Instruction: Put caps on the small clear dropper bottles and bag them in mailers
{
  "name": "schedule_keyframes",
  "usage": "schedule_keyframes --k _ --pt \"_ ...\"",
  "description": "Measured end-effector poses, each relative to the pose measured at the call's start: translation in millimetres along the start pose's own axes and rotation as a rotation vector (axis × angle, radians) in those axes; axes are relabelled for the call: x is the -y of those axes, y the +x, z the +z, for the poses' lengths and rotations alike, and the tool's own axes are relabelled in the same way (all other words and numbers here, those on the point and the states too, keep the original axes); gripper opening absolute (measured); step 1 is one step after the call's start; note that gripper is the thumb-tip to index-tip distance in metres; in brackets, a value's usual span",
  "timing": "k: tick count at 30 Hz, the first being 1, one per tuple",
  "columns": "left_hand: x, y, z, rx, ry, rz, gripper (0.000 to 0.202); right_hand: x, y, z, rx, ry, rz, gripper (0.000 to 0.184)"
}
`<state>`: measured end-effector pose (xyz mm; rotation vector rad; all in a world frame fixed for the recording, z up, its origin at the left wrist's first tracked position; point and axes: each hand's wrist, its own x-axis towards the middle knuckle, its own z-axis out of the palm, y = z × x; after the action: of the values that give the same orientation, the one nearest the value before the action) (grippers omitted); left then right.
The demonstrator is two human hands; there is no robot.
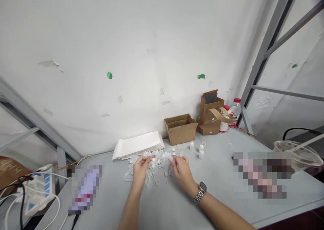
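Observation:
My left hand (141,168) is closed in a pinch, with a small white plastic cap (153,160) at its fingertips. Facing it, my right hand (181,171) has its thumb and fingers closed on a translucent plastic piece (167,156); its exact kind is too small to make out. Under and between both hands lies a loose pile of translucent plastic parts (128,174), some with thin straps and loops. To the right of the pile, several small white capped pieces (201,154) stand on the grey table (162,206).
Behind the pile lie stacked white envelopes (139,144). An open cardboard box (181,132), a brown paper bag (210,118) and a red-capped bottle (236,108) stand along the wall. A power strip (40,189) with cables is at left, a clear plastic bowl (298,152) at right.

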<state>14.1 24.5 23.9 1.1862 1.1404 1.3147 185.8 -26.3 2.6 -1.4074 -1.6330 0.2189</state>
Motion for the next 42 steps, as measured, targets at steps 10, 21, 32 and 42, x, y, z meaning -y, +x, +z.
schedule_keyframes --k 10,21,32,42 --pt "-4 -13 18.3 0.052 -0.483 -0.245 0.032 9 1 2 0.490 0.841 0.294 0.046" --pt "-8 -16 22.0 0.083 -0.377 -0.170 0.029 10 0 3 0.475 0.709 0.355 0.039" --pt "-5 -17 24.9 0.106 -0.436 -0.261 0.033 16 -1 -1 0.324 0.528 0.287 0.026" --pt "-7 -19 28.8 0.111 -0.387 -0.279 0.037 8 -7 5 0.225 0.324 0.211 0.018"
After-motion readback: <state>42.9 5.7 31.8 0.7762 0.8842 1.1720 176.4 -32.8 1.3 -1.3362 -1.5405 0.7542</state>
